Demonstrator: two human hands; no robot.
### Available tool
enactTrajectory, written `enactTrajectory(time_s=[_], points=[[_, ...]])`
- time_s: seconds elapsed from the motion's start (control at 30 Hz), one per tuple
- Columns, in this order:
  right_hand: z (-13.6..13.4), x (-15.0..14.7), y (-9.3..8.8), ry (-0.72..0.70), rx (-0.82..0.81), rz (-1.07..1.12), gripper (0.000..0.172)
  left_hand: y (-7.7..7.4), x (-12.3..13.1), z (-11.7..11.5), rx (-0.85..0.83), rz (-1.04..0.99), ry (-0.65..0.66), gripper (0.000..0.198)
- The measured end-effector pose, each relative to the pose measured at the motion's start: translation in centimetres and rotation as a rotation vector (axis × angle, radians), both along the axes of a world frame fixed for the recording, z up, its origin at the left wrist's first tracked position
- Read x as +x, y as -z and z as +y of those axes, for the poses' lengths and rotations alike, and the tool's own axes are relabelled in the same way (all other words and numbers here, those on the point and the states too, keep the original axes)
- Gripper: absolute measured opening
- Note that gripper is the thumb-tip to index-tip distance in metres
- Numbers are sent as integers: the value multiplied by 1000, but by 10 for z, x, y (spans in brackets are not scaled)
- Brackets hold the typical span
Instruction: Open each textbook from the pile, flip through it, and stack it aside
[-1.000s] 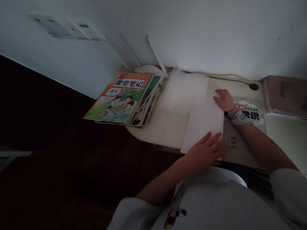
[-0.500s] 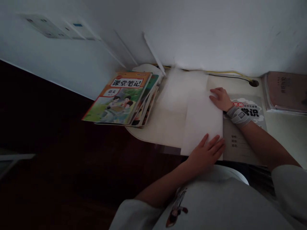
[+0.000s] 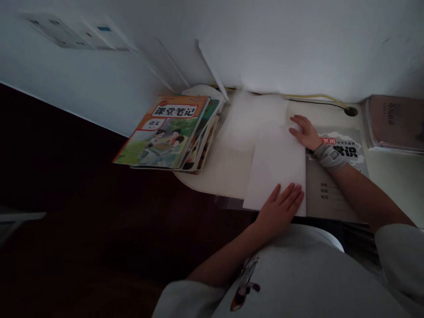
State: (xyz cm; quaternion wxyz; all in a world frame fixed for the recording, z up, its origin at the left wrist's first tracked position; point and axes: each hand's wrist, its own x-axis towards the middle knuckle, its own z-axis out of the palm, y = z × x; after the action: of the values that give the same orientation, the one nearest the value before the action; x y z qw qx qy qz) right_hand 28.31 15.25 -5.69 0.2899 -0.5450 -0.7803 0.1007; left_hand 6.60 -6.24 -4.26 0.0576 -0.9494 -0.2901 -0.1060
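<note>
A white sheet of paper lies on the pale desk, folded over the left part of a grey book with red and black lettering. My left hand rests flat on the sheet's near edge, fingers stretched out. My right hand, with a grey strap round the wrist, lies flat on the sheet's far right edge, fingers spread. Both hands press on the paper and hold nothing.
A stack of colourful schoolbooks overhangs the desk's left end. A reddish book lies at the far right. A yellow cable runs along the white wall to a desk hole. Dark floor lies left.
Both hands have slid a little to the left along with the white sheet, which now covers slightly less of the grey book. The view shifted slightly.
</note>
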Motion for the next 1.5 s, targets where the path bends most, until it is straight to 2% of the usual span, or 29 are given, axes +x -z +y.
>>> enactTrajectory(time_s=[0.13,0.23,0.4,0.53,0.7,0.83,0.97,1.13,1.2,1.27,1.3,1.43,1.47,1.5], points=[[-3,-7,2,29,-8,-73,58,1,-6,-1,-21,48,-43,49],[-6,-17,3,48,1,-120,57,-4,1,1,-63,90,-93,52],[-6,-19,0,83,-6,-64,65,-16,19,5,-123,85,24,48],[-9,-14,-4,98,-62,-150,76,-17,13,0,-215,106,-40,50],[-21,-26,-13,111,-152,-314,78,-25,16,4,-334,70,-25,92],[-28,-36,-20,106,-187,-395,79,-28,41,25,-354,87,-170,91],[-28,-37,-21,104,-210,-398,83,-19,55,40,-369,105,-336,86],[-27,-35,-17,95,-190,-403,86,-8,54,44,-351,92,-357,79],[-26,-34,-16,74,-203,-433,85,-9,46,47,-328,87,-364,74],[-26,-33,-17,70,-220,-431,83,-15,27,52,-295,73,-454,65],[-26,-33,-17,73,-225,-418,82,-20,12,55,-274,56,-544,61],[-27,-30,-16,78,-211,-381,75,-38,-63,68,-200,-101,-1086,53],[-26,-30,-14,78,-202,-372,74,-41,-81,70,-241,-116,-1163,49],[-25,-29,-13,78,-193,-357,73,-44,-95,73,-328,-128,-1164,42]])
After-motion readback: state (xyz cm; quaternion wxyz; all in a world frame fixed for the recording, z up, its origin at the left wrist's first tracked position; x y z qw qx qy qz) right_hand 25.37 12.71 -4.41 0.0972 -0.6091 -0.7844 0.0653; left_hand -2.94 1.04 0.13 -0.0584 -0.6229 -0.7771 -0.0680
